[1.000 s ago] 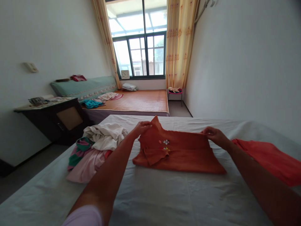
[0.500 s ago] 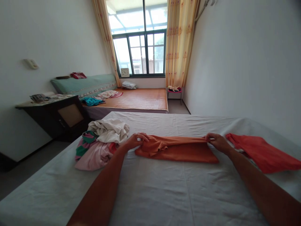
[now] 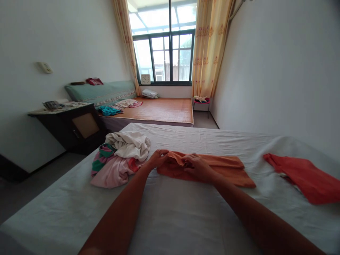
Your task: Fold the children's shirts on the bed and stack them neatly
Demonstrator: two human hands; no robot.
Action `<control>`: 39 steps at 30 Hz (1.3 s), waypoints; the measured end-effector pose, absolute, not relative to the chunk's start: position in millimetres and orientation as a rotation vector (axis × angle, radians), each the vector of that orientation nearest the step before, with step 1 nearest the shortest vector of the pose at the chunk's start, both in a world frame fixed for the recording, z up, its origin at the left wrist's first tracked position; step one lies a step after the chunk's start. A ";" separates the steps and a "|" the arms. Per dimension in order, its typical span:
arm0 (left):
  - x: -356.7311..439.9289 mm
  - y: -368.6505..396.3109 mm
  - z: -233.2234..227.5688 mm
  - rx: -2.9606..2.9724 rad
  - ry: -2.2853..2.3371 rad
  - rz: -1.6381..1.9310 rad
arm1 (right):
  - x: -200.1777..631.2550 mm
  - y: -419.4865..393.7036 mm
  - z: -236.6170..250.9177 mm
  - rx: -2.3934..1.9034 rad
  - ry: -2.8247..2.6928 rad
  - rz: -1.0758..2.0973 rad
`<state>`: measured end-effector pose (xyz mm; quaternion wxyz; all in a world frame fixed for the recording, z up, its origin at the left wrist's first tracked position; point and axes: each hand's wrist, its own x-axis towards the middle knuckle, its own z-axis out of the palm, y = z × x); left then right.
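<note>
An orange shirt (image 3: 225,170), folded into a long strip, lies across the white sheet in front of me. My left hand (image 3: 159,158) pinches its left end near the collar. Farther along, my right hand (image 3: 198,168) has its fingers bent around a fold of the cloth at the neckline, so part of the collar is hidden. To the right of the shirt lies a folded red garment (image 3: 308,177), apart from both hands. A heap with a pink garment (image 3: 114,173) and a cream cloth (image 3: 132,145) rests just left of my left hand.
The white-sheeted bed (image 3: 180,216) fills the foreground. Beyond it stands another bed with a brown mat (image 3: 164,109), below the window. A dark cabinet (image 3: 82,127) is at the left, and a small stool (image 3: 202,101) stands by the right wall.
My right hand has let go of the shirt's right end and moved left to the collar. The upper fold there now lies flat. My left hand stays at the left end.
</note>
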<state>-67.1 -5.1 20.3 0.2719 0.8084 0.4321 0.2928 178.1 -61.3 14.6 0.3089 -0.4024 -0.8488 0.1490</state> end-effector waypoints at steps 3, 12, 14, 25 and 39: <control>-67.5 -4.8 17.4 2.147 1.092 0.818 | 175.5 -49.6 3.1 -1.145 -2.003 0.620; -67.4 -3.1 6.6 2.193 1.260 0.581 | 181.4 -33.9 -26.9 -1.358 -1.729 0.576; -67.7 -5.7 12.2 2.274 1.322 0.524 | 183.3 -33.9 -23.6 -1.376 -1.755 0.417; -16.5 -38.6 -17.3 2.638 1.367 0.400 | 168.5 -69.9 -25.3 -1.174 -2.384 0.163; -26.0 -52.3 -9.3 2.716 1.211 0.264 | 292.2 -75.2 -48.4 -1.831 -2.242 -0.070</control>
